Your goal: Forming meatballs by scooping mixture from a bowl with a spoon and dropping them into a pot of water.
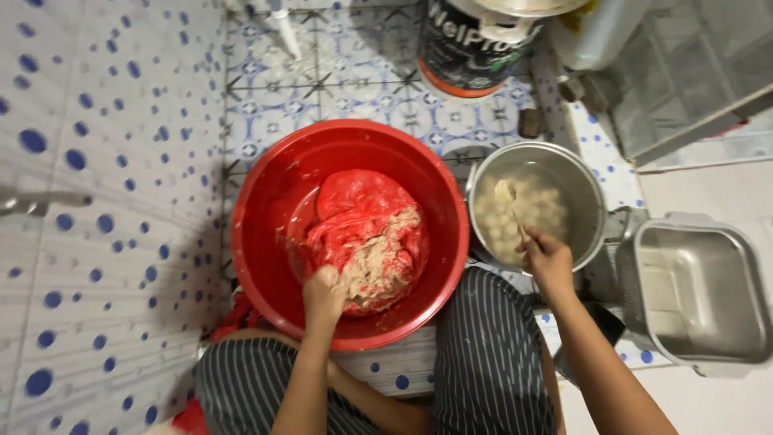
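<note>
A large red basin (266,201) sits on the tiled floor between my knees. Inside it lies a red plastic bag (362,209) with a beige paste (378,262) on it. My left hand (324,295) is closed in the paste at the basin's near side. To the right stands a round metal pot (584,189) of cloudy water with several pale balls (523,213) floating in it. My right hand (546,258) at the pot's near rim grips a spoon (507,197), whose bowl carries a lump over the water.
A square metal container (700,294) stands at the far right. A dark plastic bucket (471,52) and a pale jug (592,32) stand behind the pot. A dotted tiled wall (97,201) rises on the left. My striped trousers (483,354) frame the basin.
</note>
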